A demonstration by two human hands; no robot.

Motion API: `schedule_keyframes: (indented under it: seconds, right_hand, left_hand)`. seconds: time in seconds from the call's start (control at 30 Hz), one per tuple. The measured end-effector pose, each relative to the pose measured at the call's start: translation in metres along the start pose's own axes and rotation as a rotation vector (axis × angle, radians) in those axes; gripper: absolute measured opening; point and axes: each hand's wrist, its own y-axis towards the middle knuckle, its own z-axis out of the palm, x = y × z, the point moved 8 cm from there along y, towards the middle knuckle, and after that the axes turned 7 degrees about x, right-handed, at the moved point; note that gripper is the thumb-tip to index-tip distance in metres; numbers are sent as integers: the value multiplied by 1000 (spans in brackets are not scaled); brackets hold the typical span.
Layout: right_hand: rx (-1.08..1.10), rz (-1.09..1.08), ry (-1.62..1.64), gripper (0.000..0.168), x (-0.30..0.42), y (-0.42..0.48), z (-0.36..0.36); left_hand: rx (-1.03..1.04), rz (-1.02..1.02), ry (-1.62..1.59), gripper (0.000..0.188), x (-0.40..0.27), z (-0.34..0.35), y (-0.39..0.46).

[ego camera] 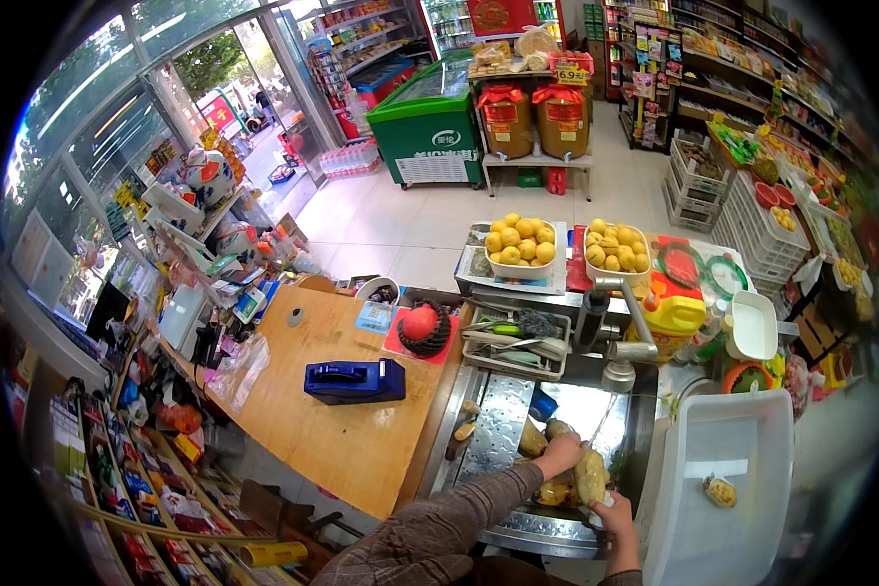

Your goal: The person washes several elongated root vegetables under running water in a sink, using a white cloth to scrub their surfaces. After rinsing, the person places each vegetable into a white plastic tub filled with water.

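Over the steel sink (pixel 505 432), my left hand (pixel 562 453) grips the upper end of a long, pale yellow root or tuber (pixel 591 475). My right hand (pixel 615 513) is at its lower end, with something white, perhaps a cloth, between the fingers and the piece. Water runs from the faucet head (pixel 619 375) close to its upper end. More yellow-brown pieces (pixel 557 494) lie in the sink beneath my hands. One smaller piece (pixel 720 492) rests in the white plastic tub (pixel 677 527) on the right.
A utensil basket (pixel 516 366) stands behind the sink. Further back are two bowls of yellow fruit (pixel 521 269) (pixel 617 275) and a yellow jug (pixel 670 315). On the left, a wooden counter (pixel 344 454) bears a blue tape dispenser (pixel 355 382) and a red ball-shaped object (pixel 419 322).
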Motion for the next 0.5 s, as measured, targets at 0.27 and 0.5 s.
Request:
schedule_keyframes:
  seconds: [0.27, 0.5]
  right_hand:
    - [-42, 0, -5, 30, 7, -5, -7]
    - [-28, 17, 91, 31, 9, -10, -6]
  left_hand:
    - [-69, 115, 98, 22, -34, -22, -17]
    - [-120, 37, -96, 22, -22, -42, -14]
